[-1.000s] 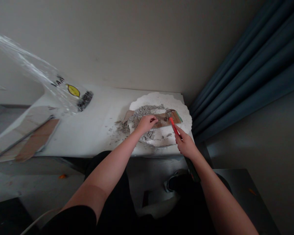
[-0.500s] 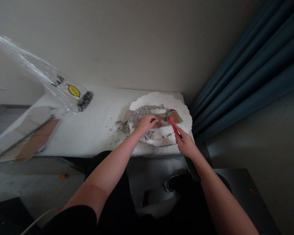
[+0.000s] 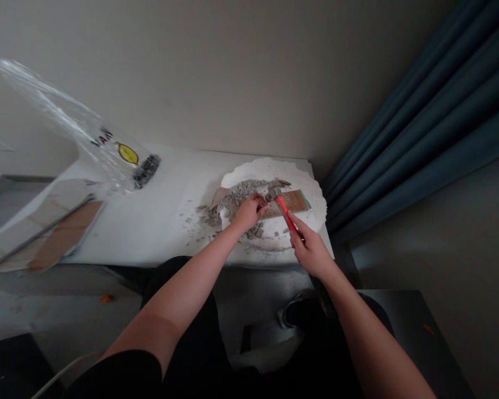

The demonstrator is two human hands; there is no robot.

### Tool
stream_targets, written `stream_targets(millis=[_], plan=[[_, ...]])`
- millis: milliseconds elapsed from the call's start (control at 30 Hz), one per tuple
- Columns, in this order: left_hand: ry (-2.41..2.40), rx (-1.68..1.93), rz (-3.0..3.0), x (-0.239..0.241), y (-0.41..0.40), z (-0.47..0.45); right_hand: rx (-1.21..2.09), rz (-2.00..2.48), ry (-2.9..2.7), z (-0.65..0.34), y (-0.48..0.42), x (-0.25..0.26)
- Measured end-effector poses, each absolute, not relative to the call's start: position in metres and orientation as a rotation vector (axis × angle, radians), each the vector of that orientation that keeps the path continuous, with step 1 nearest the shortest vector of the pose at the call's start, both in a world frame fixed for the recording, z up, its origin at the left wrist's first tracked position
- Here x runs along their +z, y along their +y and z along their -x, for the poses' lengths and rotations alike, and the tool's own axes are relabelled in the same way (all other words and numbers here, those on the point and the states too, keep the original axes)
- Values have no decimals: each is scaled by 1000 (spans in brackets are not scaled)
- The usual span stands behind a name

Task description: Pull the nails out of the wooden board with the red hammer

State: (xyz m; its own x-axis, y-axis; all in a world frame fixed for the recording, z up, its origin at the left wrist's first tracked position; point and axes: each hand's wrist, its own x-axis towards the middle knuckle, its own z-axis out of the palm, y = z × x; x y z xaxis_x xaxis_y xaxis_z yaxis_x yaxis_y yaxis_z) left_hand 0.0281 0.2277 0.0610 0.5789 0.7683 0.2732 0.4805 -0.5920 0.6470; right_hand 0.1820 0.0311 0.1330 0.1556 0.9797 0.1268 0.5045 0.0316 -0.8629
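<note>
My right hand (image 3: 311,250) is wrapped round the handle of a red-necked hammer (image 3: 285,210), its dark butt sticking out below my wrist. The hammer's grey head lies low over a brown wooden board (image 3: 296,204), just right of my left fingertips. My left hand (image 3: 249,212) rests at the board's left part, thumb and fingers pinched together; what they hold, if anything, is too small to make out. Under the board spreads a white scallop-edged mat (image 3: 311,180). Grey crumbled rubble (image 3: 253,187) covers its left half, and flat grey fragments (image 3: 281,182) lie behind the hammer head.
The white table (image 3: 158,233) carries scattered grit left of the mat. A clear plastic bag (image 3: 127,155) with a lemon print and a brown plank (image 3: 66,235) are at the left. Blue curtains (image 3: 423,122) hang close on the right; a wall rises behind.
The hammer has moved left along the board, its head now nearer my left fingers. More of the board's right end shows. My left hand has stayed nearly in place.
</note>
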Motion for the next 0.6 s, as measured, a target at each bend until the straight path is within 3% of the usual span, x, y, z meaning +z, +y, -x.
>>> stream_targets(millis=[600], plan=[[991,807,-2285,55,227,-29,608,1685,-1621,-171,32,138]])
